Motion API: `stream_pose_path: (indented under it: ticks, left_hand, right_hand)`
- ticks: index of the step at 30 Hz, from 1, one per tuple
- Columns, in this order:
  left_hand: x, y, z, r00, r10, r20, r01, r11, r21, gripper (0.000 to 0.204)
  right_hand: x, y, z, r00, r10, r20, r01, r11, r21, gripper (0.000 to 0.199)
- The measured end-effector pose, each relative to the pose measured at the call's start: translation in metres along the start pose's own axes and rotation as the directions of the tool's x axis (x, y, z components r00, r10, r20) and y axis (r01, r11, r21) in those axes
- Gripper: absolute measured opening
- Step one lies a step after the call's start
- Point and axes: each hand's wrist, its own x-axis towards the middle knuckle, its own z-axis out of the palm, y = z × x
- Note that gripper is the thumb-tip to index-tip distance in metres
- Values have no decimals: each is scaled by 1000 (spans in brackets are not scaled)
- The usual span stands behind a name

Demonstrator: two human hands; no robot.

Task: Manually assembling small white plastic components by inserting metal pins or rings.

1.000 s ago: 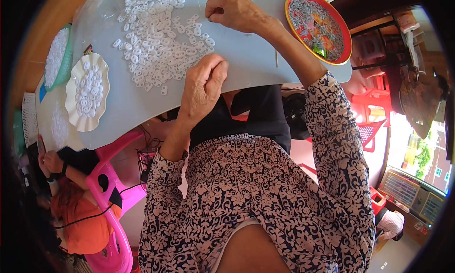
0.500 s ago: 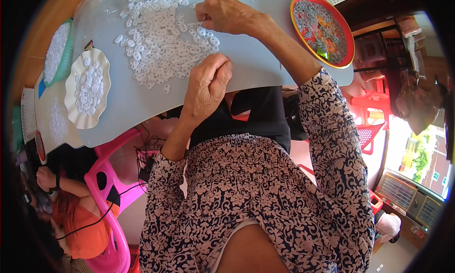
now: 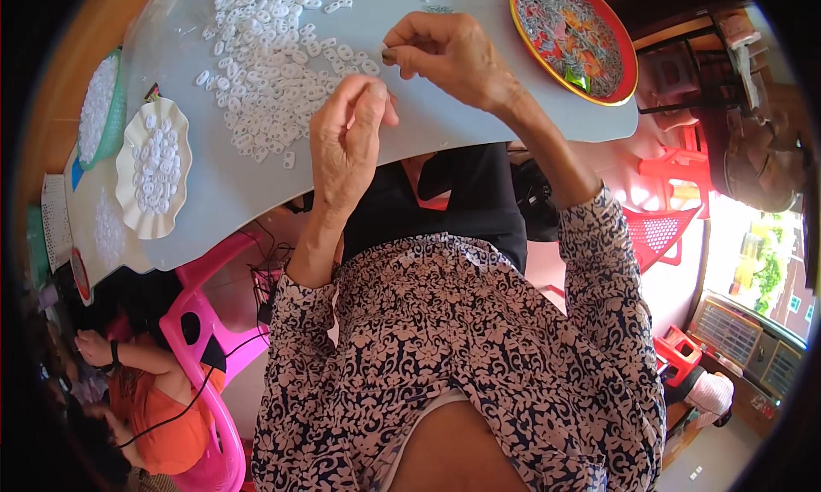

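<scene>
Head view: fingers [image 3: 389, 54] on white rings [image 3: 274, 73]

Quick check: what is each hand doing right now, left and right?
Left hand: fingers pinched together beside the pile of small white rings; whether it holds one cannot be told.
Right hand: fingers pinched on a small white piece.

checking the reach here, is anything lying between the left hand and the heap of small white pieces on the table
Nothing visible does. The left hand is raised at the near edge of the heap of white pieces, with only bare grey table and loose pieces beside it. The right hand pinches one small piece off to the right, out of that path.
</scene>
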Motion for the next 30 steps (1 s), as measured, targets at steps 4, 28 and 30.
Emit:
stream_pose_path:
  ticks: [4,28,30]
  left_hand:
    - [9,4,10,999,-16,-30,19,995,97,28]
    - [7,-1,19,994,75,78,-90,974,207,17]
    - [7,-1,20,993,87,79,-102,972,209,16]
  right_hand:
    - [-27,-4,7,985,-79,-151,79,997,0,10]
    - [-54,14,14,973,-37,-227,103,952,289,16]
    - [-56,14,16,974,15,-226,52,956,289,16]
